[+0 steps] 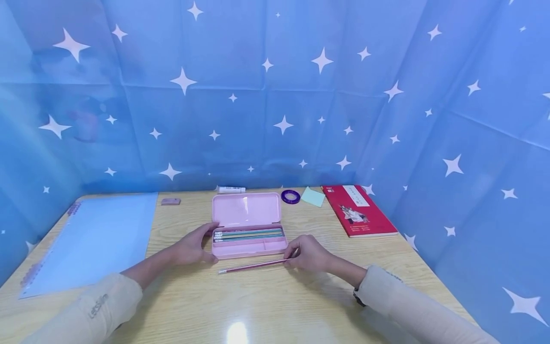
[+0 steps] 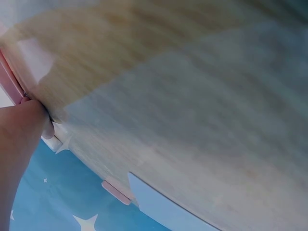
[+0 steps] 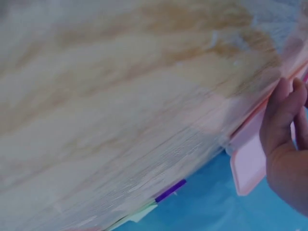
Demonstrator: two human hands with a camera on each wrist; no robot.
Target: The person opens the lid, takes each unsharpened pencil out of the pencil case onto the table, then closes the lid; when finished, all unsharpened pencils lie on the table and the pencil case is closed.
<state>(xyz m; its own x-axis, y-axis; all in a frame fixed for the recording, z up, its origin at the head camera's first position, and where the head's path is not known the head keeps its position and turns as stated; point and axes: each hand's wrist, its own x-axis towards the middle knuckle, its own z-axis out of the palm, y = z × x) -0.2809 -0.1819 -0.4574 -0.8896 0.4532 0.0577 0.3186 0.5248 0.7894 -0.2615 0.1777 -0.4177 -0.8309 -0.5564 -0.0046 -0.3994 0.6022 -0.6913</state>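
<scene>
Left hand [image 1: 193,246] resting against the left end of the open pink case [image 1: 249,239], fingers curved around its corner and thumb lying along the front edge, so holding the case in place. In the left wrist view, only a fingertip showing, pressing on the pink edge [image 2: 12,82]. Right hand [image 1: 309,253] lying on the worktop [image 1: 275,306] just beside the right front corner of the case, fingers curled and pinching one end of a pencil [image 1: 253,265]. Pencil lying flat on the worktop, close in front of the case and nearly parallel to it, its pale end pointing toward the left hand. In the right wrist view, fingers [image 3: 284,110] showing next to the pink case [image 3: 248,163]; pencil itself not possible to tell there.

Lying inside the case tray: several more pencils [image 1: 248,234], side by side in the long upper compartment. Lid standing open behind, leaning back.

Lying elsewhere on the worktop: a pale blue binder [image 1: 94,239] at the left, a small pinkish eraser [image 1: 170,201] near its far corner, a white tube [image 1: 231,189] behind the case, a purple tape ring [image 1: 290,196], a green note pad [image 1: 312,196] beside it, and a red book [image 1: 357,210] at the right. Hanging behind and around: blue cloth [image 1: 275,95] with white stars.
</scene>
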